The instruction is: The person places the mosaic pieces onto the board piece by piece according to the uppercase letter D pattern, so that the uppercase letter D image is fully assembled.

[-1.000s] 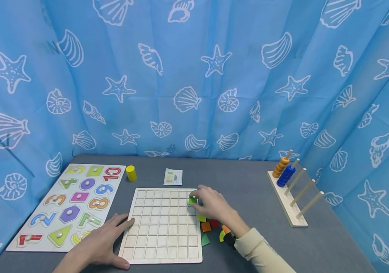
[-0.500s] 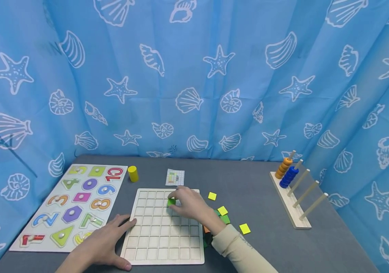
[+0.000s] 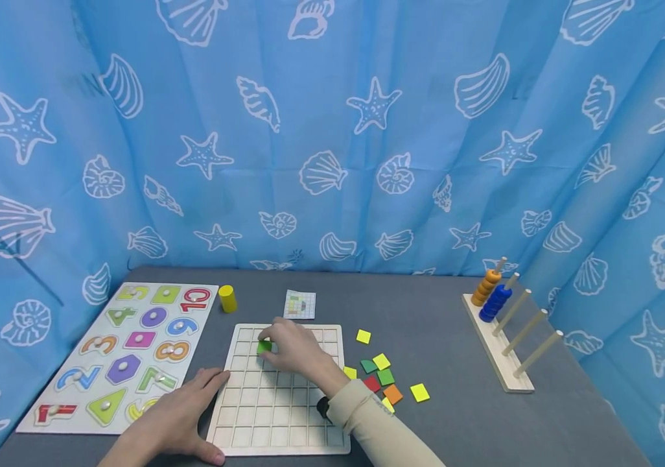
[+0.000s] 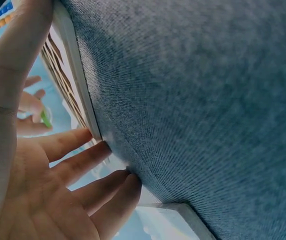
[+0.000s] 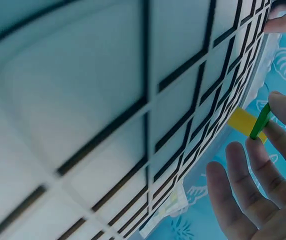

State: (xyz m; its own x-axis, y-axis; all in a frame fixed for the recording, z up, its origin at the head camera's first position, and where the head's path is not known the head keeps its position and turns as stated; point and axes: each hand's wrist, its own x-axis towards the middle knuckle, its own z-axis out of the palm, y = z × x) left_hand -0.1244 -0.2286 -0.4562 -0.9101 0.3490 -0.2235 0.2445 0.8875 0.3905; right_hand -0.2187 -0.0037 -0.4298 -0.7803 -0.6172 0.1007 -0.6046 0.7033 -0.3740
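Note:
Over the upper left cells of a pale wooden grid board (image 3: pixel 274 415), my right hand (image 3: pixel 294 350) pinches a green square tile (image 3: pixel 264 347). The right wrist view shows this green tile (image 5: pixel 261 121) edge-on between thumb and fingertips, apart from the board. Along the board's left edge, my left hand (image 3: pixel 177 415) rests with fingers and thumb spread, touching the rim. In the left wrist view those fingers (image 4: pixel 78 167) are extended against the board's side. Loose tiles lie right of the board, among them a yellow one (image 3: pixel 419 392), a red one (image 3: pixel 371 383) and an orange one (image 3: pixel 393 394).
A number-and-shape puzzle board (image 3: pixel 128 350) lies at the left, close to my left hand. Behind the grid stand a yellow cylinder (image 3: pixel 227 298) and a small printed pattern card (image 3: pixel 299 304). At the right is a peg stand (image 3: pixel 501 353) with orange and blue rings.
My right hand has moved left across the board with the green tile, from its upper right corner to its upper left part. More loose tiles have come into sight. The left hand stays put.

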